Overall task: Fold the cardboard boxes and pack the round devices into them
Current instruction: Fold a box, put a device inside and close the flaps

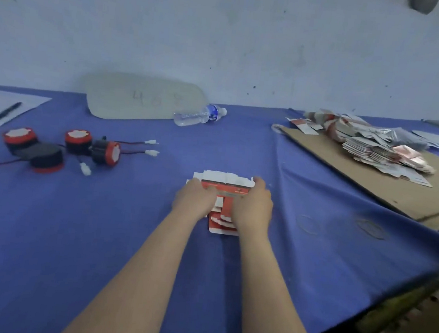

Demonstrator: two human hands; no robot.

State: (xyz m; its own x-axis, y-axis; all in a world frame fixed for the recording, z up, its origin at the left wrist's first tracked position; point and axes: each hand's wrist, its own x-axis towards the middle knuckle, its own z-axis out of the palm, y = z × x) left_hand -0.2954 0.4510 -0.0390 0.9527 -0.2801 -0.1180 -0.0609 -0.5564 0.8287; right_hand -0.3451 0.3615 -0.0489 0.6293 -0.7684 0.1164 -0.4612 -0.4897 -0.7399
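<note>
Two bare forearms reach over a blue-covered desk (94,234), where the left hand (195,199) and right hand (253,206) each close their grip on a flat red-and-white cardboard box (223,225) at its middle, fingers curled over it. Wired red-and-black round devices (78,139) lie to the left; a pile of flat boxes (375,149) tops a cardboard sheet (363,181) to the right. Beyond, a water bottle (199,115) rests against a gray panel (143,99) whose handwriting is blurred.

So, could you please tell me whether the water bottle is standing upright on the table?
No, the water bottle lies on its side on the blue tablecloth, next to the grey board.
</note>
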